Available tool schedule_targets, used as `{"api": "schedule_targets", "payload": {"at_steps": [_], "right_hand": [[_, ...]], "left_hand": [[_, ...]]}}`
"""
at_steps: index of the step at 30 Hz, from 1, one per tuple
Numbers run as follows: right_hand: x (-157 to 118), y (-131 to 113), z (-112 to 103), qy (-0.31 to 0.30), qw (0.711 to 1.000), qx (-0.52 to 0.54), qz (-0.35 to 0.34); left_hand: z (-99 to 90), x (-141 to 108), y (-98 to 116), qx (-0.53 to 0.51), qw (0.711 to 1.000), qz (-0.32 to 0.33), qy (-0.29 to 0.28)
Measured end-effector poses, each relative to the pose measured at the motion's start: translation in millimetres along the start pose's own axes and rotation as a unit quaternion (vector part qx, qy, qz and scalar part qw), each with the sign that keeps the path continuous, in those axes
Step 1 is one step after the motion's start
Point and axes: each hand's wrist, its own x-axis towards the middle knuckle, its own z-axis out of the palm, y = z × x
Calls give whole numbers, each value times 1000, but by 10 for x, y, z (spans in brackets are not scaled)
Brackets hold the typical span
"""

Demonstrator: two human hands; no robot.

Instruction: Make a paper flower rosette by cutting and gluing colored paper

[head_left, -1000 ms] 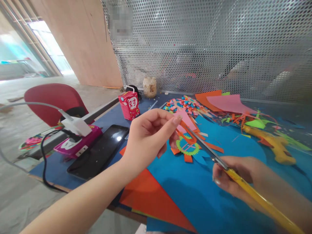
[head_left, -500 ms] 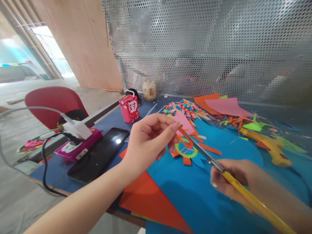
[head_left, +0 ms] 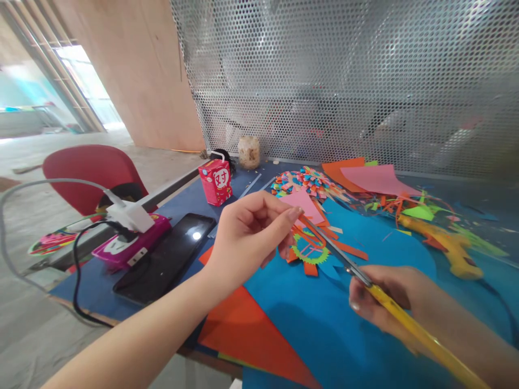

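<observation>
Orange strip (head_left: 305,231) sits pinched in the curled left hand (head_left: 249,229), apparently steadied against scissors (head_left: 375,292) gripped by the right hand (head_left: 417,292).

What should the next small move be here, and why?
Probably draw the scissors back slightly so the tips clear the left hand. That hand pinches an orange paper strip, and the tips, guided by the right hand, reach right up to its fingertips. Whether the blades are parted is too small to tell.
</observation>
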Motion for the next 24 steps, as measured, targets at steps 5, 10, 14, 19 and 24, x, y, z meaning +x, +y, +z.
{"api": "schedule_targets", "payload": {"at_steps": [5, 10, 14, 19, 24], "right_hand": [[2, -60, 24, -15, 999, -4, 43], [-7, -163, 28, -24, 997, -1, 67], [-1, -178, 36, -19, 998, 2, 61], [10, -158, 34, -24, 998, -11, 61], [22, -65, 41, -32, 997, -7, 63]], "left_hand": [[-26, 9, -2, -25, 999, -20, -14], [-24, -2, -2, -27, 987, -95, -129], [8, -17, 3, -3, 973, -119, -198], [14, 6, -17, -9, 979, -114, -167], [-11, 0, -43, -28, 982, -101, -160]]}}
